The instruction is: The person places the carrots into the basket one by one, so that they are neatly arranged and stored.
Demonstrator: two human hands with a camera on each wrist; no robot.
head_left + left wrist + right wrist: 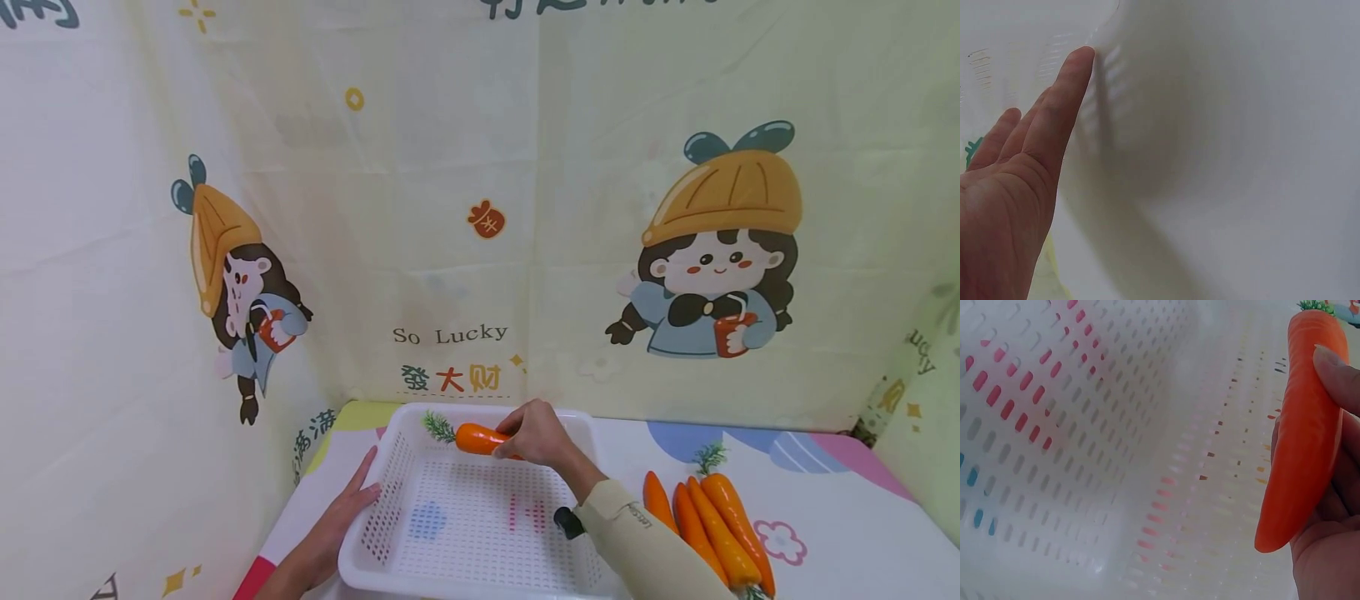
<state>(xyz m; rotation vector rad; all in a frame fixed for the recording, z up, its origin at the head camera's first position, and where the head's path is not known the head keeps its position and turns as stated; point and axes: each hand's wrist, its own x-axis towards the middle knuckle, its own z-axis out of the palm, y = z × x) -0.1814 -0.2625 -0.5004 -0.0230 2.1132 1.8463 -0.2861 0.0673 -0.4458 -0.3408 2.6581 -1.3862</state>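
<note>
While a printed figure in an orange hat (243, 283) marks the cloth wall (90, 250) at far left, the left hand (339, 518) lies along the left side of a white perforated basket (480, 542), its fingers straight and gripping nothing; how hard they press, I cannot tell. Blue and pink patches show through the holes in the basket's floor. Near the back wall, within the basket's outline, is 1 orange carrot (476, 439), its green leafy top pointing left. The right hand (536, 435) pinches it between thumb and fingers, and the tapered end passes beneath the hand. A beige sleeve (637, 533) follows, with a small black object (567, 522) at its cuff. To the right, at least 4 more carrots (722, 529) lie bunched on the patterned tabletop (847, 517), partly covered by the sleeve, beside a printed pink flower outline (780, 542).
</note>
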